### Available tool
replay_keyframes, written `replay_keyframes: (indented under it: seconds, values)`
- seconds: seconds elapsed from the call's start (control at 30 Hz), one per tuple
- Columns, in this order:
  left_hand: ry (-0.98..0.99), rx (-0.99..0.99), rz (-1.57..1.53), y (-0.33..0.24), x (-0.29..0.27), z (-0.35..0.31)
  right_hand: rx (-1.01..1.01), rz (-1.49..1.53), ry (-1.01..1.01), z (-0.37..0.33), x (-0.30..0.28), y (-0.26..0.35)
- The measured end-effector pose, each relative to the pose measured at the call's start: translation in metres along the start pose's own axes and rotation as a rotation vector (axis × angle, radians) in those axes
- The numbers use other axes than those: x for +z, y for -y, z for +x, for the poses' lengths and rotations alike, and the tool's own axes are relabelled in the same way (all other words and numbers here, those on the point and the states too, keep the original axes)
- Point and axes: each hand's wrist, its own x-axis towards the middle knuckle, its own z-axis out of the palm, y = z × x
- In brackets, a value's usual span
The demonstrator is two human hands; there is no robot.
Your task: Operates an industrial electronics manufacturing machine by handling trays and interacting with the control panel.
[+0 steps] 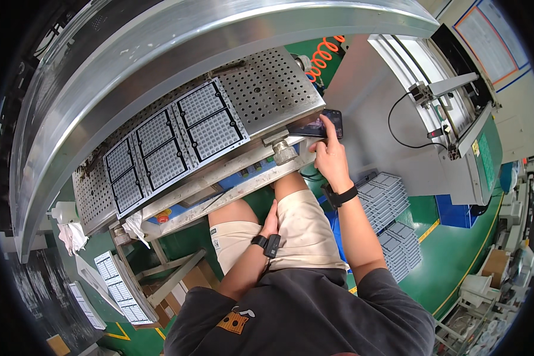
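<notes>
My right hand [332,157] reaches to a dark smartphone [333,123] beside the right end of a perforated metal table. Its index finger is stretched out and touches the phone screen; the other fingers are loosely curled around nothing. Part of the phone is hidden by the table's corner and the hand. Between my thighs rests my left hand [271,221], seen edge-on, its visible fingers extended along the leg and holding nothing. A white panel frame [175,145] with several grids of small grey squares and black borders lies on the perforated table [273,89], ahead of both hands.
A broad curved metal beam [219,38] crosses above the table. A metal knob [283,152] juts from the table's front edge. Stacked grey trays [382,199] stand on the floor at right, near a blue bin [455,212]. More white panels [123,289] stand at lower left.
</notes>
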Motion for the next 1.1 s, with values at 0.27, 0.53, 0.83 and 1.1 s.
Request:
replay_keyframes:
  seconds: [0.27, 0.53, 0.83, 1.1]
  values:
    - [-0.029, -0.024, 0.010, -0.003, 0.008, -0.006, 0.044, 0.040, -0.009, -0.001, -0.001, 0.002]
    - [-0.049, 0.003, 0.028, -0.006, 0.018, -0.015, 0.008, 0.018, 0.059, 0.001, 0.003, 0.007]
    - [-0.055, 0.032, 0.049, -0.004, 0.012, -0.008, 0.006, 0.057, 0.034, -0.003, 0.001, 0.007]
    - [-0.047, 0.022, 0.046, -0.005, 0.016, -0.012, 0.010, 0.216, -0.063, -0.037, -0.005, -0.003]
